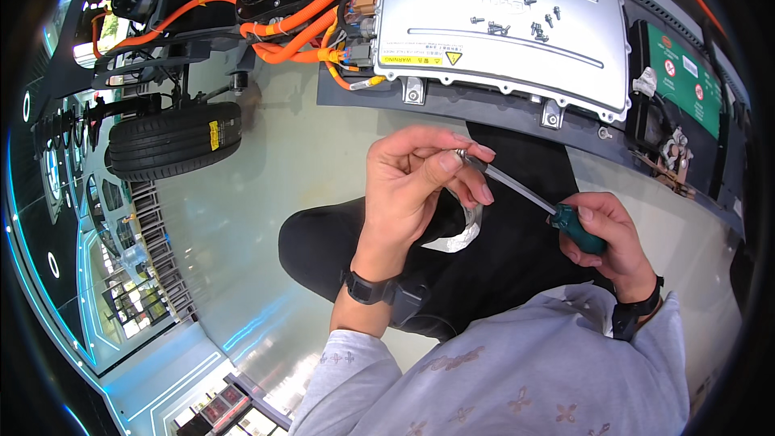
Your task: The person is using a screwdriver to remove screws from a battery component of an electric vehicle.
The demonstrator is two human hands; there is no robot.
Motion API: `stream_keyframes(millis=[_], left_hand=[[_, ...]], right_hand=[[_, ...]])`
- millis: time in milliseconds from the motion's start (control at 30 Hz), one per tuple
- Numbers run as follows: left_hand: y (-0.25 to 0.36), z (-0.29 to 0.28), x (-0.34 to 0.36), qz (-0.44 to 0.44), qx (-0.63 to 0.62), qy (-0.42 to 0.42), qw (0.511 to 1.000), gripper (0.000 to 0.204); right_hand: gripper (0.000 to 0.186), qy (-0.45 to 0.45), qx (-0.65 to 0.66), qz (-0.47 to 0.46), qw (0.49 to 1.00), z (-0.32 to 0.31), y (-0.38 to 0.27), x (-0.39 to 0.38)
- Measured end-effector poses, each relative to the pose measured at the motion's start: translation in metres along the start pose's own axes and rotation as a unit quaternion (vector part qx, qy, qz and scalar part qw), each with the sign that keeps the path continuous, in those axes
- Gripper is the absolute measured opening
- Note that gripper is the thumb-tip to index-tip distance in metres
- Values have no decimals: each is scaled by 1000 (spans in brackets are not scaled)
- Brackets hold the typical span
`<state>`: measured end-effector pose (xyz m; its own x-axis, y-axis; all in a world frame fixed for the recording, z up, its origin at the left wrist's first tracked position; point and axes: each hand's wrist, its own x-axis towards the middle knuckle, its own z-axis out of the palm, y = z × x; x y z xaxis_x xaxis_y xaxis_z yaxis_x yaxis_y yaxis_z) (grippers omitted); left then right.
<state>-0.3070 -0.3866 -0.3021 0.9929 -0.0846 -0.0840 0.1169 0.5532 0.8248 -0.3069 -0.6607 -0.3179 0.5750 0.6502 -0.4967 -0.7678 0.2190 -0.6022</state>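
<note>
My right hand (609,230) is closed around the dark green handle of a nut driver (521,187), whose metal shaft points up and left. At its far end, the fingers of my left hand (420,173) pinch a small metal piece (462,153), probably a bolt; the fingers partly hide it. Both hands are above my lap, just in front of a silver metal cover (508,20). Several small dark bolts (539,31) lie scattered on that cover. A yellow warning label (416,58) runs along its near left edge.
Thick orange cables (299,40) plug in at the cover's left side. A tyre (173,141) stands further left. A green labelled panel (682,73) and metal terminals (674,157) are at the right. Mounting brackets (414,90) stick out below the cover.
</note>
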Motion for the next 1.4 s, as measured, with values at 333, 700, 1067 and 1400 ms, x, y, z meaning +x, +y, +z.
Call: stream_keyframes(millis=[333,700,1067,1400], left_hand=[[1,-7,-3,-7,-25,14,1000,15],[7,-8,-5,-1,131,16,991,14],[-22,-3,15,-95,38,42,994,16],[-90,47,38,-179,-242,37,953,26]], right_hand=[[34,-32,61,68,995,-3,-2,6],[33,43,-115,13,992,6,-24,-8],[30,191,-338,-190,902,31,-61,-37],[42,278,-410,-447,745,3,-70,-56]])
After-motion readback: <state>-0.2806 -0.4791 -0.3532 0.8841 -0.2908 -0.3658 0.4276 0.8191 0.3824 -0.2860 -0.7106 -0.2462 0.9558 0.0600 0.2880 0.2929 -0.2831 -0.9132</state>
